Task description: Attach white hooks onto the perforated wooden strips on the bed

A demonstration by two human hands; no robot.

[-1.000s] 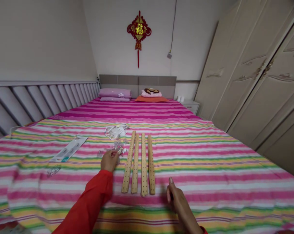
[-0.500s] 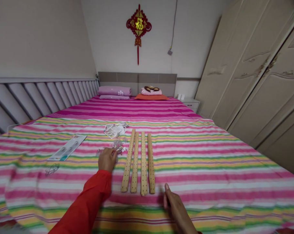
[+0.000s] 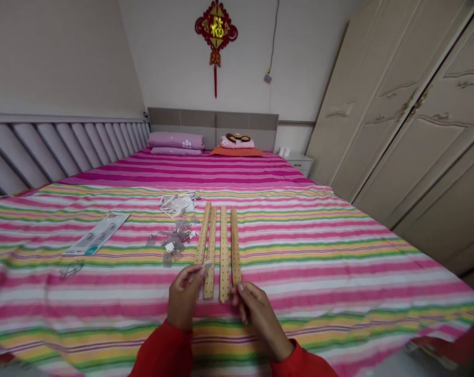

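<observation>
Left hand: my left hand point(image 3: 185, 299) is at the near ends of the slats, fingers pinched on a small white piece point(image 3: 207, 266).
Right hand: my right hand point(image 3: 257, 314) is just right of the left, fingers curled at the near end of the rightmost slat; whether it grips anything I cannot tell.
Slats: four wooden slats point(image 3: 220, 246) with rows of holes lie side by side on the bed point(image 3: 339, 251), running away from both hands.
Hardware: loose clear bags of fittings point(image 3: 176, 238) lie beyond my left hand, left of the slats.
Card: a blister card point(image 3: 97, 234) lies further left, well apart.
</observation>
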